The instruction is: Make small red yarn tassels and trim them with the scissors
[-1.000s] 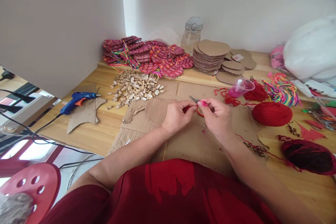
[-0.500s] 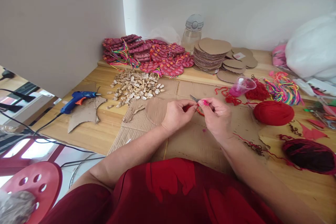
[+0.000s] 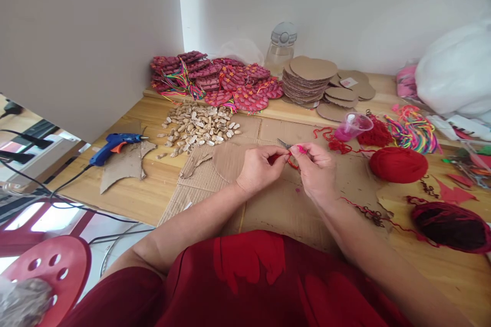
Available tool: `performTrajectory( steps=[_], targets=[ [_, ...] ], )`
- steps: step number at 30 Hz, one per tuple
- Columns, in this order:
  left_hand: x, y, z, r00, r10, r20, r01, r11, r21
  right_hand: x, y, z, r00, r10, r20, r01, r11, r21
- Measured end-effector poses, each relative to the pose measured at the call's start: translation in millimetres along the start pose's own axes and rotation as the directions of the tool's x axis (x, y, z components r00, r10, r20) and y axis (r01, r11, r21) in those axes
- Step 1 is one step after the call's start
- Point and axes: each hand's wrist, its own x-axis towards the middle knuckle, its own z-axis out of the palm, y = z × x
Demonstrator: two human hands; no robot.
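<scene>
My left hand point(image 3: 259, 168) and my right hand point(image 3: 316, 166) meet above the cardboard sheet, fingers closed and fingertips almost touching. A short metal blade of small scissors point(image 3: 283, 143) points up and left from my right fingers, and part of a red-orange handle loop point(image 3: 293, 164) shows under them. On top of the right fingers is a small bright pink piece point(image 3: 302, 149), its kind unclear. Something red, too small to make out, is pinched in my left fingertips. Just left of that hand lies a round cardboard piece point(image 3: 227, 161).
Peanut shells point(image 3: 203, 125) are heaped at the left, beyond a blue glue gun point(image 3: 117, 147) with its cord. Decorated red pieces point(image 3: 245, 87), a bottle point(image 3: 283, 46) and stacked cardboard discs point(image 3: 312, 69) stand behind. Red yarn point(image 3: 399, 164), dark yarn point(image 3: 448, 227) and a plastic cup point(image 3: 355, 126) are right.
My hands stay almost in the same place, with only a slight shift of the right fingers. The red handle loop shows a little less than before.
</scene>
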Motion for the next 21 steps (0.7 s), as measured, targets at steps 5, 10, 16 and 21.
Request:
performTrajectory(
  steps=[5,10,16,21],
  targets=[
    [2,1,-0.6,0.998,-0.064,0.027,0.066,0.996,-0.068,-1,-6,0,1.0,-0.028,-0.01,0.028,0.999,-0.032],
    [3,2,-0.9,0.99,-0.129,0.054,0.135,0.981,-0.139,-2,-13,0,0.996,-0.082,-0.028,0.078,0.988,-0.131],
    [1,2,-2.2,0.998,-0.061,0.002,0.061,0.998,-0.029,0,-8,6,0.985,0.17,-0.001,-0.168,0.976,0.139],
    [2,0,-1.8,0.994,-0.106,-0.016,0.105,0.993,-0.06,-1,-13,10,0.911,0.412,0.032,-0.403,0.869,0.288]
  ],
)
